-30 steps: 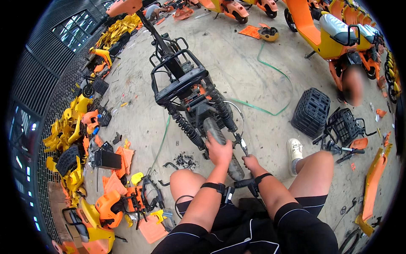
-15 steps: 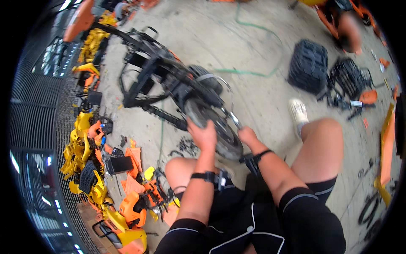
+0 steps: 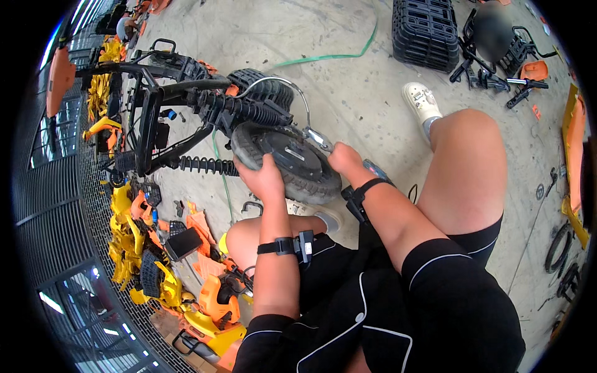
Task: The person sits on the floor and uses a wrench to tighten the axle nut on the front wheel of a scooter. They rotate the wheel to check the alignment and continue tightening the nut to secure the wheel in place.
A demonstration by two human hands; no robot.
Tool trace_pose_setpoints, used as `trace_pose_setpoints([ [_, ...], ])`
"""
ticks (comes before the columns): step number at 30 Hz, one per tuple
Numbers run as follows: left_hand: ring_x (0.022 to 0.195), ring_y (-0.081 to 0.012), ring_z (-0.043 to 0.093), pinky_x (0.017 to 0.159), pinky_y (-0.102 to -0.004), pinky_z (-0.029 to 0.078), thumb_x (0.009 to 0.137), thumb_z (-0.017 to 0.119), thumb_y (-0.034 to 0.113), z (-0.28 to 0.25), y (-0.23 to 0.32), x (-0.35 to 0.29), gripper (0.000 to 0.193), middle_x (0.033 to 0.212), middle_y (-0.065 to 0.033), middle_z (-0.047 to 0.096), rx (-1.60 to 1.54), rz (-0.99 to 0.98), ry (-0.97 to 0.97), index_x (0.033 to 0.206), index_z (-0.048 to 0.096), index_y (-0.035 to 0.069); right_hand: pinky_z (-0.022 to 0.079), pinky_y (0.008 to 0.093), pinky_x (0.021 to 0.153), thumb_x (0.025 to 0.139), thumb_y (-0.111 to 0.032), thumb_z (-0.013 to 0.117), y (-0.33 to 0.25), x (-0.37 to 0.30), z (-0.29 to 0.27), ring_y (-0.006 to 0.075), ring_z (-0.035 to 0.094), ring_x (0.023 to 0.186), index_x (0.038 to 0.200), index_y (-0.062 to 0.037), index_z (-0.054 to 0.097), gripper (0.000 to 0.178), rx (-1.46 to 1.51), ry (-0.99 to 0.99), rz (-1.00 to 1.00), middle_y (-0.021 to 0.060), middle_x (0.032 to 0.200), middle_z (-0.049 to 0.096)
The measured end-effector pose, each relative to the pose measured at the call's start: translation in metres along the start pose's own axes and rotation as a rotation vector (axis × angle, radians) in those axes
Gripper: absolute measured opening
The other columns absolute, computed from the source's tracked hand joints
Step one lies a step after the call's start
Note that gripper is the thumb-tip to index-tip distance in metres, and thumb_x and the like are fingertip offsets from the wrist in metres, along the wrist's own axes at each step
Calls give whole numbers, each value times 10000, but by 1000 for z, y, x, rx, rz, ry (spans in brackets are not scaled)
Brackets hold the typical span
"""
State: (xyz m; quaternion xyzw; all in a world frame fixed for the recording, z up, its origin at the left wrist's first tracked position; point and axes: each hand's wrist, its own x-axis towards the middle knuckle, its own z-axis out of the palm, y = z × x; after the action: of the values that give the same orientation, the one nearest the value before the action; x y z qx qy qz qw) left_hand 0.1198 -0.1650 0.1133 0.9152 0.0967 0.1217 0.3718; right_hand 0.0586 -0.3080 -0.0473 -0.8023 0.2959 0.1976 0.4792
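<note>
A vehicle's black front frame (image 3: 149, 118), with coil springs (image 3: 208, 165), lies tipped on the concrete in front of me. Its wheel (image 3: 298, 152) has a knobbly tyre and a dark round hub, and leans toward me. My left hand (image 3: 262, 180) is wrapped over the tyre's near left edge, the thumb on top and the fingers partly hidden. My right hand (image 3: 345, 160) is closed round the end of a silver metal piece (image 3: 318, 138) at the wheel's right side; its exact kind is unclear. A curved silvery hose or cable (image 3: 292, 86) arches above the wheel toward this piece.
Yellow and orange plastic panels (image 3: 127, 233) are heaped along the left. Black crates (image 3: 426, 31) are stacked at the far right, near loose black parts (image 3: 482, 78). A green hose (image 3: 329, 57) crosses the floor. A blue-and-black object (image 3: 378, 172) lies beside my right forearm.
The wheel has turned flatter, showing more of its hub. The view has shifted, and both hands keep their holds on the wheel and the silver piece.
</note>
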Motion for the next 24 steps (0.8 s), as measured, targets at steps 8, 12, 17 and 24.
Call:
trace_pose_setpoints([
  [8,1308,-352,481,1111,-364,344,789,695,199,-2,-3,4,836,1441,-269,467,-57,-18,-14,1483,321,-82,516,506,853,857,-135,554,10,5,2,420,657,1000,1074,-38,631,250,-17,19,-25,238,1044,690],
  [12,1302,-350,486,1109,-366,346,796,688,196,0,-2,3,830,1438,-268,471,-38,-8,1,1489,318,-72,509,524,821,851,-107,563,22,24,7,430,649,963,1036,-37,593,200,-21,109,-139,225,991,687],
  [17,1295,-350,489,1115,-368,343,796,673,171,2,-3,3,824,1427,-272,476,-58,-10,7,1490,307,-78,506,518,820,844,-55,552,29,47,11,427,643,953,1013,-37,590,175,-77,163,-240,220,988,680],
  [24,1315,-358,464,1128,-383,330,777,667,131,0,-5,6,819,1431,-287,452,-126,-20,-37,1474,307,-107,488,502,830,831,-42,549,33,68,27,399,629,953,945,-49,608,128,-79,302,-335,195,919,669],
])
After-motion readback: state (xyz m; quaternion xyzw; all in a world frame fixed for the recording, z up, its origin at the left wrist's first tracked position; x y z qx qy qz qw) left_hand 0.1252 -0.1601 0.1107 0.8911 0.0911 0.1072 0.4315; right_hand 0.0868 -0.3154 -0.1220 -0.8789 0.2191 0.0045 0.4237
